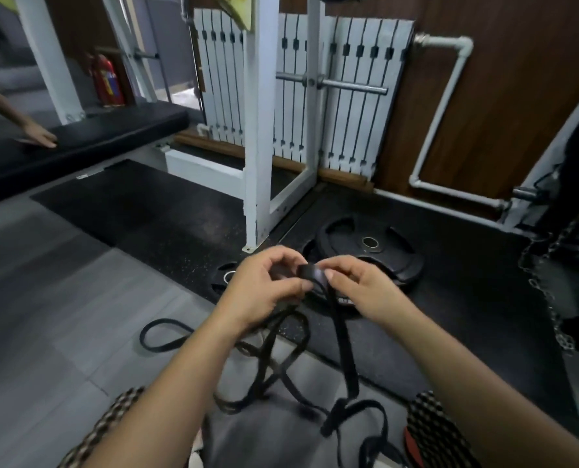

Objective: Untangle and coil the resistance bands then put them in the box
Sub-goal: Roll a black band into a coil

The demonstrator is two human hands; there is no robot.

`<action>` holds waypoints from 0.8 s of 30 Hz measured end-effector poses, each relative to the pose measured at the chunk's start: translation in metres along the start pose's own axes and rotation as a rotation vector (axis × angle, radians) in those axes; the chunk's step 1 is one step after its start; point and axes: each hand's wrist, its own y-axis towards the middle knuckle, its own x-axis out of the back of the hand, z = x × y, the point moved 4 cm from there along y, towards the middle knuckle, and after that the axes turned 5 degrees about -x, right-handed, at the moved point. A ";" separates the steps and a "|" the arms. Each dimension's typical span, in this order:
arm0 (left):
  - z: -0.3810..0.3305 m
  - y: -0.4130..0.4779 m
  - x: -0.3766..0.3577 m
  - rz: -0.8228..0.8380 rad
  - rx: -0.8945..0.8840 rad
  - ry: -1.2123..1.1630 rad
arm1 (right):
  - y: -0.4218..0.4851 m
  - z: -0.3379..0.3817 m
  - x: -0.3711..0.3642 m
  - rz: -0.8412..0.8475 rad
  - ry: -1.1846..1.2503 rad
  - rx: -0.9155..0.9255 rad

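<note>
Two hands at work: left hand and right hand pinch small started coil of resistance band; rest trails tangled, probably over lap; roll tight, feed slack evenly; box unseen.

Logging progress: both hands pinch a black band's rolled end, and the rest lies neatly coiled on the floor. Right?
Not quite. The left hand and right hand do pinch the black band's rolled end, but the head view shows the rest lying in loose tangled loops on the floor, not coiled.
</note>
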 end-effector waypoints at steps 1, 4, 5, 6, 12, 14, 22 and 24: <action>0.003 -0.001 -0.005 0.025 0.004 0.009 | -0.002 -0.005 -0.005 0.008 0.084 0.017; 0.017 0.001 -0.006 0.022 0.076 -0.062 | 0.001 -0.024 -0.020 0.098 0.454 -0.078; 0.020 0.004 -0.005 0.026 0.112 -0.096 | 0.003 -0.026 -0.025 0.134 0.493 -0.101; 0.022 0.006 -0.005 0.035 0.141 -0.125 | 0.005 -0.028 -0.029 0.166 0.493 -0.101; 0.031 0.027 -0.009 0.029 0.261 -0.269 | 0.025 -0.035 -0.027 0.101 0.493 -0.098; 0.036 0.030 -0.013 0.035 0.324 -0.275 | 0.031 -0.038 -0.020 0.027 0.353 -0.070; 0.043 0.043 -0.018 -0.185 0.421 -0.424 | 0.035 -0.042 -0.016 0.026 0.365 -0.033; 0.044 0.044 -0.019 -0.212 0.452 -0.467 | 0.034 -0.039 -0.013 0.025 0.318 -0.021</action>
